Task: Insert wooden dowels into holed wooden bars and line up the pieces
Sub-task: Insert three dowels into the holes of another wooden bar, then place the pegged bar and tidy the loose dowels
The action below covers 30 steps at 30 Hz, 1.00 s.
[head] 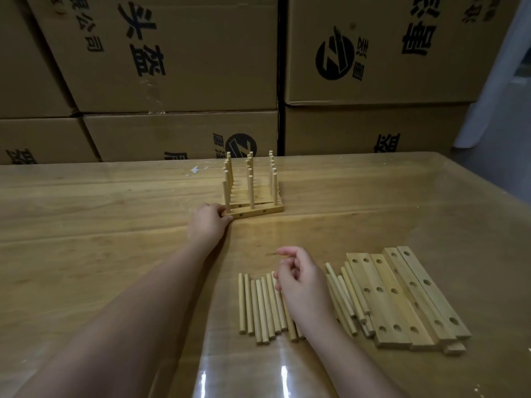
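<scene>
Item: desk point(115, 239), wooden, glossy. Far centre: row of finished bars point(253, 193), upright dowels fitted, packed one behind another. Left hand point(209, 222) holds the left end of the front bar point(258, 211), fingers curled round it. Near centre: loose dowels point(258, 305), lying side by side; right hand point(301, 282) hovers over them, fingers loosely curled, holding nothing. Near right: unfilled holed bars point(402, 297), flat, touching, more dowels against their left edge. Handling, by judgement: dowels light, stiff, prone to roll; pinch mid-length. Bars rigid and steadier; take by the ends, clear of holes. Behind: stacked cardboard boxes point(172, 53).
</scene>
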### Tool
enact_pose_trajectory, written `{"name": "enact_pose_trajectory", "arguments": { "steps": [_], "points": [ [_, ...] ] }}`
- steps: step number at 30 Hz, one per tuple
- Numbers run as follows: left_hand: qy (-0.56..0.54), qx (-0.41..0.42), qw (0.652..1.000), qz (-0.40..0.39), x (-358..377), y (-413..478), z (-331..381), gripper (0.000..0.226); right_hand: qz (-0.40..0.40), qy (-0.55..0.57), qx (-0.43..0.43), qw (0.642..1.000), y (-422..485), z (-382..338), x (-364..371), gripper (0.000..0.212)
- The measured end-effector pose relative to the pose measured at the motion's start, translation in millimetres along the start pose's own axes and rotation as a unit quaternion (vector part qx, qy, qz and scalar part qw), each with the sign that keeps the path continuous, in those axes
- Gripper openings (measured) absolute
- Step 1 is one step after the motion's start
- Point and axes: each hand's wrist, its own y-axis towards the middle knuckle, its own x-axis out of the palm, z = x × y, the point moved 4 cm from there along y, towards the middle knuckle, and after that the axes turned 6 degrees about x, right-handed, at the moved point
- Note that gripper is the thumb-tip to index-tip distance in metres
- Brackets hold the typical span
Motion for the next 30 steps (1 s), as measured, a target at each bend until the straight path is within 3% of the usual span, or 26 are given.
{"name": "enact_pose_trajectory", "arguments": {
  "steps": [7,10,15,30],
  "points": [
    [0.048,-0.019,0.999,0.005,3,9,3,0.040,0.000,-0.005,-0.003,1.000,1,0,1,0.020],
    [0.058,-0.018,0.998,0.032,5,9,4,0.055,0.003,-0.008,-0.010,1.000,1,1,1,0.020],
    [0.110,-0.037,0.993,0.008,10,16,4,0.076,0.009,-0.013,-0.013,1.000,2,1,3,0.021],
    [0.127,-0.041,0.991,0.017,18,27,12,0.063,0.006,-0.030,-0.015,0.999,0,2,3,0.015]
  ]
}}
